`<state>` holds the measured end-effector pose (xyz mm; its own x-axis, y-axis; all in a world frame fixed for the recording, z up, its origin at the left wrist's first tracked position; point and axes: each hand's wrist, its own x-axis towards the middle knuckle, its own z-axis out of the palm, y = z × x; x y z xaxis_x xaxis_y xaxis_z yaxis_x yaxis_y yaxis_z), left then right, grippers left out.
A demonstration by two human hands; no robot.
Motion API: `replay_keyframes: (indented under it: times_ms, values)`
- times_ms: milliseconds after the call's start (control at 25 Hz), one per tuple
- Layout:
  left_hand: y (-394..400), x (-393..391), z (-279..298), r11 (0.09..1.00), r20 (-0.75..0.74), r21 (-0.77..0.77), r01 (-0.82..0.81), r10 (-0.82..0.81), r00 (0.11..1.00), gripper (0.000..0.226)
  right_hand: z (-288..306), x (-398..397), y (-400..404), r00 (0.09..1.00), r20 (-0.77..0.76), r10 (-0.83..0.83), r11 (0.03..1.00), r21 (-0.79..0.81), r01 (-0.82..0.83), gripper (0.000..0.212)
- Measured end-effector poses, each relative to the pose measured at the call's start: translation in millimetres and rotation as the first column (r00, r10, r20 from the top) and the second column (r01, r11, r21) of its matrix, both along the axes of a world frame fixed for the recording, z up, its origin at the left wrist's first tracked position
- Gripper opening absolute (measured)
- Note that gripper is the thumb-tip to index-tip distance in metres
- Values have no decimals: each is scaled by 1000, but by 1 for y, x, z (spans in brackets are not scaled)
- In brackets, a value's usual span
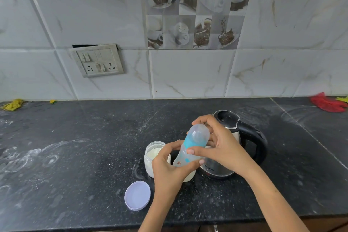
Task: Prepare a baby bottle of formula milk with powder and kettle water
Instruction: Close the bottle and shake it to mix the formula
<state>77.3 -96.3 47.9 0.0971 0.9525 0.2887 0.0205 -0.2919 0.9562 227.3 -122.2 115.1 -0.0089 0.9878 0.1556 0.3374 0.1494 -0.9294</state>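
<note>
Our left hand grips the tilted baby bottle above the desk, between powder jar and kettle. Our right hand curls round its blue collar; we should likely steady the body, twisting firmly.

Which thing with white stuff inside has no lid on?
The powder jar on the counter, left of the hands. Its mouth is open and its round lid lies beside it. The baby bottle, held in both hands, has its blue collar and clear cap on.
</note>
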Motion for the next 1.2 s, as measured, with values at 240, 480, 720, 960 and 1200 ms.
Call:
replay_keyframes:
  times_ms: [240,480,720,960,1200]
  values:
    - [-4,2,-6,1000,-40,5,-12,12,999,51,-15,-15,-1,931,285,-229,973,35,228,63]
    - [-3,-4,-1,999,10,22,-33,33,999,47,-18,7,-3,995,-98,-17,999,-45,13,62]
    - [-4,-7,2,1000,8,23,10,-11,1000,44,-20,3,-4,962,-270,49,992,-96,-78,74]
    - [-8,-7,3,998,-32,65,16,-14,999,44,-16,-7,-2,994,-65,-93,994,44,96,59]
    - [-3,-12,4,995,-78,91,32,-25,997,46,-10,5,-1,992,-123,40,999,16,-38,67]
